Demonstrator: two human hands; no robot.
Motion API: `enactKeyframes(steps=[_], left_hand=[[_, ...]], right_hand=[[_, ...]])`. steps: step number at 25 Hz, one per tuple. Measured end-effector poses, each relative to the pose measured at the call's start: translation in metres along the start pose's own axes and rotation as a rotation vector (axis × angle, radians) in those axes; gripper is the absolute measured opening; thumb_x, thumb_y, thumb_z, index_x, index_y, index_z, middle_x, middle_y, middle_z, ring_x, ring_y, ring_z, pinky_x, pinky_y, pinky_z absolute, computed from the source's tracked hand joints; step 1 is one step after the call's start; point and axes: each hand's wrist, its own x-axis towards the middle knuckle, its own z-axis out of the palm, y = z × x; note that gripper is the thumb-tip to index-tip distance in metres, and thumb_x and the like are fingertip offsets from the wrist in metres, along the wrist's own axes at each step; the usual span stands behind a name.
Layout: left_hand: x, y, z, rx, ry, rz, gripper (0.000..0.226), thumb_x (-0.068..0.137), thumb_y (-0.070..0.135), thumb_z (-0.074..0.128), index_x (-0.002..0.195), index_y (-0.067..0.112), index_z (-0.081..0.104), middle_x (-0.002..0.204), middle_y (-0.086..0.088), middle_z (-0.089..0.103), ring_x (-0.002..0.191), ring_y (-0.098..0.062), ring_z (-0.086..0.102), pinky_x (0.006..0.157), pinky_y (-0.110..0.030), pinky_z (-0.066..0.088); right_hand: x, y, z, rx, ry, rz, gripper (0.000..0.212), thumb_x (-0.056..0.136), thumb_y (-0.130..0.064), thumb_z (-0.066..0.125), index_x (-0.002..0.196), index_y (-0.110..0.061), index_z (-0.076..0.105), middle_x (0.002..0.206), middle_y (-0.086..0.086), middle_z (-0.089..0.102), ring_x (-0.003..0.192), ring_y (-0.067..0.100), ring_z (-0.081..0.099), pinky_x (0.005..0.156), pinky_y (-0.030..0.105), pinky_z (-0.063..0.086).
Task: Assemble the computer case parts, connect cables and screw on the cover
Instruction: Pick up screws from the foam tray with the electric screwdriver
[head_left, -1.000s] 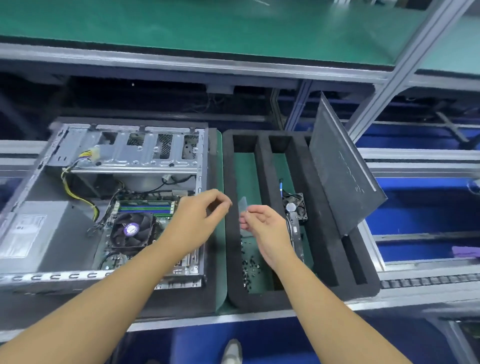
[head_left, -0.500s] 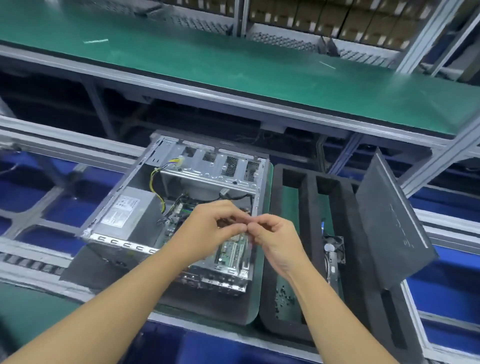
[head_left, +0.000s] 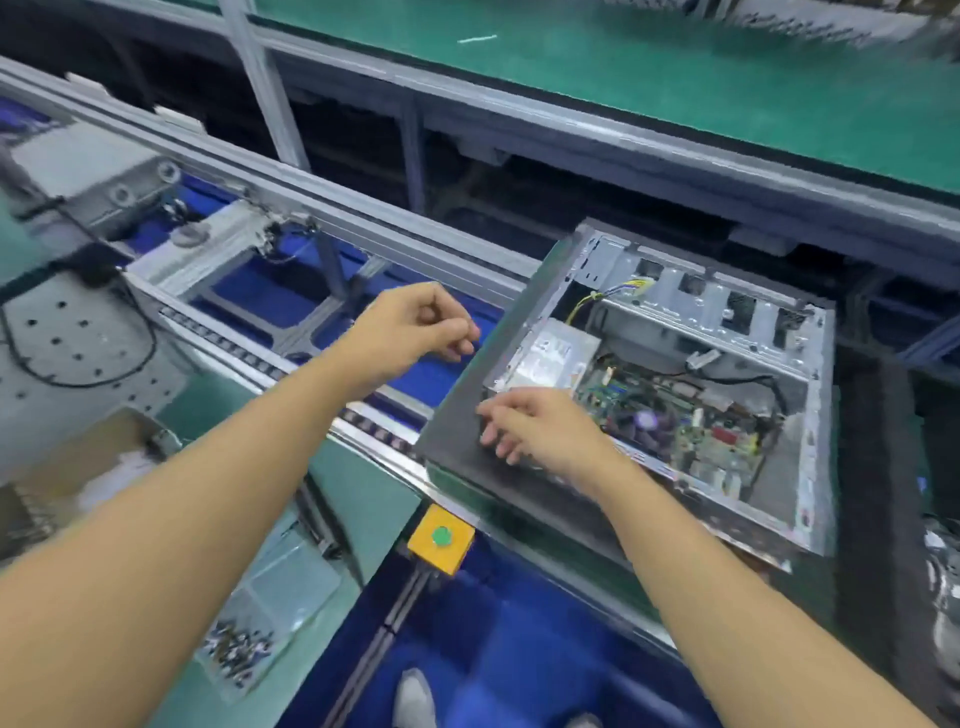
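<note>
The open computer case (head_left: 810, 431) lies on its side on a black foam tray (head_left: 457, 415) at the right; its motherboard (head_left: 691, 426), silver power supply (head_left: 556, 358) and yellow cables show inside. My right hand (head_left: 540, 431) hovers with fingers spread over the case's near-left corner and the foam edge, holding nothing. My left hand (head_left: 415, 332) is left of the case above the conveyor rail, its fingers curled into a pinch; nothing is visible in it. The cover panel is out of view.
A yellow box with a green button (head_left: 440, 538) sits on the rail's near edge. A clear tray of screws (head_left: 244, 644) lies at lower left. A grey perforated plate (head_left: 62, 338) with a black cable stands at left. A green shelf (head_left: 623, 78) spans the back.
The view has swung left, so the case now sits at the right. My hands, pinched together half a second ago, have parted; the left moved left, the right opened over the case corner.
</note>
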Motion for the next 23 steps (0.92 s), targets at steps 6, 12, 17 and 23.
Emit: enactKeyframes(steps=[6,12,17,23], left_hand=[[-0.05,-0.068,-0.113,-0.096,0.278,-0.212,0.008,0.094,0.01,0.063,0.09,0.009,0.07,0.072,-0.002,0.068,0.068,-0.016,0.064,0.071,-0.031,0.058],[-0.095,-0.114,-0.158,-0.179,0.442,-0.326,0.009,0.093,0.01,0.065,0.085,0.006,0.066,0.065,0.0,0.064,0.06,-0.012,0.061,0.062,-0.023,0.056],[-0.125,-0.148,-0.186,-0.188,0.529,-0.454,0.013,0.091,0.014,0.067,0.095,0.001,0.067,0.079,-0.008,0.066,0.07,-0.015,0.065,0.066,-0.024,0.056],[-0.126,-0.194,-0.181,-0.406,0.772,-0.632,0.018,0.09,0.006,0.066,0.106,-0.002,0.066,0.091,-0.013,0.068,0.078,-0.019,0.067,0.069,-0.027,0.056]], right_hand=[[0.081,0.05,0.171,-0.636,-0.288,0.193,0.03,0.097,-0.023,0.056,0.122,-0.007,0.064,0.109,0.013,0.07,0.084,0.026,0.065,0.088,0.047,0.058],[0.115,0.091,0.284,-0.782,-0.3,0.331,0.075,0.09,-0.056,0.068,0.14,-0.006,0.044,0.138,0.018,0.046,0.125,0.037,0.052,0.104,0.047,0.048],[0.134,0.125,0.304,-0.812,-0.171,0.375,0.062,0.083,-0.035,0.08,0.129,-0.007,0.048,0.129,0.016,0.055,0.118,0.034,0.056,0.098,0.042,0.052],[0.128,0.112,0.252,-0.294,-0.293,0.448,0.038,0.076,-0.031,0.065,0.106,-0.013,0.05,0.079,0.01,0.061,0.055,0.02,0.057,0.049,0.028,0.048]])
